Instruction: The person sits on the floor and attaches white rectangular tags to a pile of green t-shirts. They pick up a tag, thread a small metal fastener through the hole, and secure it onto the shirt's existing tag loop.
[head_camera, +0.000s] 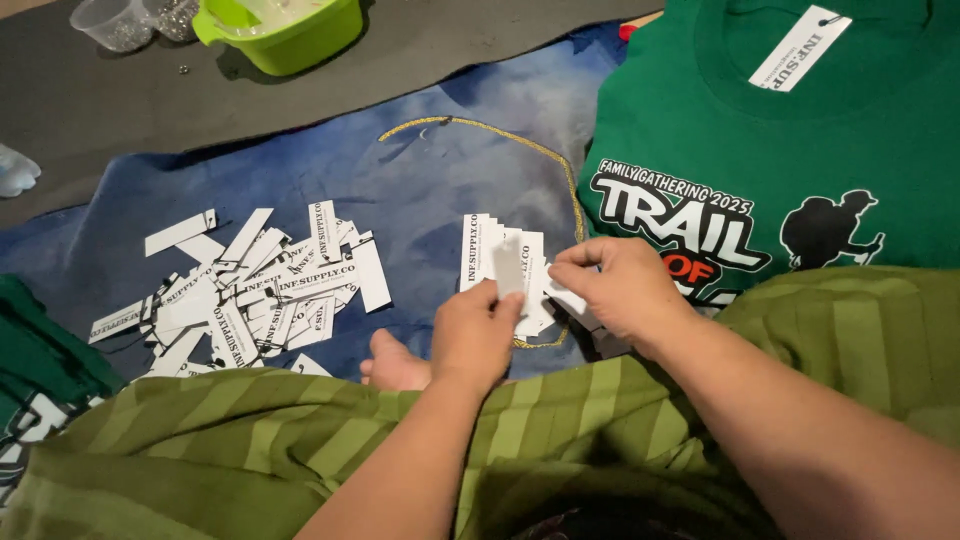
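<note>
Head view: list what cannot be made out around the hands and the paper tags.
- Left hand: the tag it pinches is motion-blurred.
- Right hand: its fingers hide what they grip.
- Fanned tags: count unclear, they overlap.
- Green tub: cut off by the top edge.
- Clear cups: contents too small to tell.

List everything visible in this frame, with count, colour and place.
tag stack: several, white, fanned at centre, held
loose tags: many, white, heaped left on cloth
cloth: one, blue, under the tags
cord: one, gold, looped on cloth
shirt: one, green, printed, upper right, tag at collar
tub: one, lime green, top left
cup: one, clear, top left
left hand: pinching one tag
right hand: gripping the stack
</note>
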